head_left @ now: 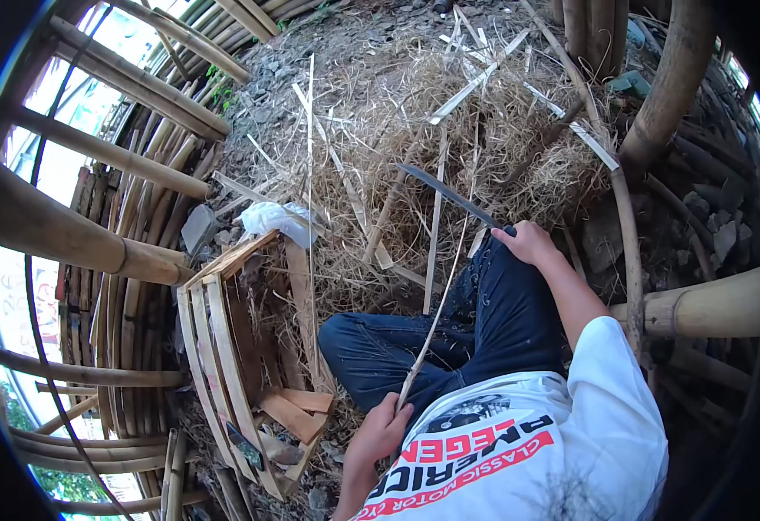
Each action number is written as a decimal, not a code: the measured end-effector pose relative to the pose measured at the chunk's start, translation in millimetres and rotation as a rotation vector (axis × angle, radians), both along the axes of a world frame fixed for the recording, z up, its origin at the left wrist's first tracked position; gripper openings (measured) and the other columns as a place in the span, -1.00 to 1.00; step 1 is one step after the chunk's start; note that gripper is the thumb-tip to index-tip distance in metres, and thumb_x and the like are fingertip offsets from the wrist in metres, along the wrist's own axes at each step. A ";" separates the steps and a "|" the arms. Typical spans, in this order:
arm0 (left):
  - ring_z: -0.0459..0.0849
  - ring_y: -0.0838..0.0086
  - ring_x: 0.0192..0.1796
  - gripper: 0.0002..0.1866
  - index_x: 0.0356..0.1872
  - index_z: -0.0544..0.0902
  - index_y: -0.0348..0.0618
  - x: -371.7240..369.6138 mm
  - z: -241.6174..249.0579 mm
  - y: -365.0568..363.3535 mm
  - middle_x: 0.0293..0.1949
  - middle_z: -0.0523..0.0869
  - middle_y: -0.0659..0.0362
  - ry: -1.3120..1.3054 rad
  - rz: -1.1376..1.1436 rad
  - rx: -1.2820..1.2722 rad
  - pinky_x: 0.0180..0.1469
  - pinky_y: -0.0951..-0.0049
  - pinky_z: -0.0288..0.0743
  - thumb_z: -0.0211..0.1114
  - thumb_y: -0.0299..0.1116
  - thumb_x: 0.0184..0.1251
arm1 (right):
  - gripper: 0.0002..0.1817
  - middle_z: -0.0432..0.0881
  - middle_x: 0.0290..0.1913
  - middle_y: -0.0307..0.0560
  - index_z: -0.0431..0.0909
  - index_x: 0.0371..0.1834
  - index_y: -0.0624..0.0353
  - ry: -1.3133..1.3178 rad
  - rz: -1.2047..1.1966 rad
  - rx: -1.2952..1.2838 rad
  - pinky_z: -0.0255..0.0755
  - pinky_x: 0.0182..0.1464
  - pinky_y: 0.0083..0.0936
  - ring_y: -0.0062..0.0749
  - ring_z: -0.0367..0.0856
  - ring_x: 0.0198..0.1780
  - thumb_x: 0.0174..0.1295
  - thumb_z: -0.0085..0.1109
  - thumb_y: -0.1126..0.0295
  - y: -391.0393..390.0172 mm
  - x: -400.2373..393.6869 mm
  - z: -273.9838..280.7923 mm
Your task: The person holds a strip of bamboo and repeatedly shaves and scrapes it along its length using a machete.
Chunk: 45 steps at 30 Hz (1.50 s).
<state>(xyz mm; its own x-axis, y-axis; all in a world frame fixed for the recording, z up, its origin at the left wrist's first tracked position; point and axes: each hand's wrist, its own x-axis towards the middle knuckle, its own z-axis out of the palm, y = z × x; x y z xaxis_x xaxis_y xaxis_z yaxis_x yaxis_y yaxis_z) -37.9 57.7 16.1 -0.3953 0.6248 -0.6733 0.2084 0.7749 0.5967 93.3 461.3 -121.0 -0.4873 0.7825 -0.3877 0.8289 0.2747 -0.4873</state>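
My right hand (532, 243) is closed around the handle of a long-bladed knife (447, 193) above my raised knee. Its dark blade points up and to the left over a heap of shavings (493, 139). Low by my lap, my left hand (378, 434) grips the near end of a thin bamboo strip (433, 334). That strip runs forward across my jeans (519, 304), narrowing toward the pile, and passes below the blade in this view. Bits of shaving cling to the jeans.
A slatted wooden crate (210, 347) stands at my left, with a white plastic bag (277, 221) on its far end and a phone-like dark object (243, 447) on its slats. Bamboo poles (111, 161) enclose both sides. Split strips (481, 76) lie across the shavings.
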 end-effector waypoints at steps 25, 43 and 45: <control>0.45 0.44 -0.30 -0.72 -0.15 0.49 -0.32 3.8 -20.9 -5.9 -0.41 0.57 0.03 -0.138 0.082 0.089 -0.19 0.30 0.42 0.12 -0.23 0.58 | -0.23 0.69 -0.48 0.20 0.68 -0.47 0.19 0.077 0.452 0.073 0.59 -0.21 -0.01 0.18 0.72 -0.30 0.16 0.12 -0.44 -122.5 21.7 42.6; 0.61 0.18 -0.35 -0.68 -0.17 0.48 -0.36 6.8 -11.8 -16.7 -0.43 0.63 -0.11 -0.133 0.074 0.121 -0.23 0.18 0.45 0.11 -0.22 0.57 | -0.20 0.73 -0.27 0.35 0.75 -0.30 0.26 0.005 0.043 0.066 0.56 0.01 -0.02 0.23 0.72 -0.08 0.24 0.05 -0.41 -16.2 -2.0 4.8; 0.62 0.18 -0.36 -0.69 -0.17 0.47 -0.36 6.7 -9.3 -12.4 -0.44 0.63 -0.10 -0.124 0.054 0.099 -0.24 0.17 0.46 0.11 -0.22 0.57 | -0.22 0.73 -0.25 0.33 0.76 -0.33 0.23 -0.066 0.037 0.078 0.56 0.03 -0.02 0.21 0.72 -0.06 0.25 0.05 -0.40 3.1 -1.8 1.3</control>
<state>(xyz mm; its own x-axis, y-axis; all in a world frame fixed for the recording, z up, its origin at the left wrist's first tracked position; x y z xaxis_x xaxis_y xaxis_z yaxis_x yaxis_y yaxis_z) -31.2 45.3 6.8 -0.3481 0.6704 -0.6553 0.0883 0.7194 0.6890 91.5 464.4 -119.8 -0.4918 0.7934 -0.3588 0.8470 0.3404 -0.4083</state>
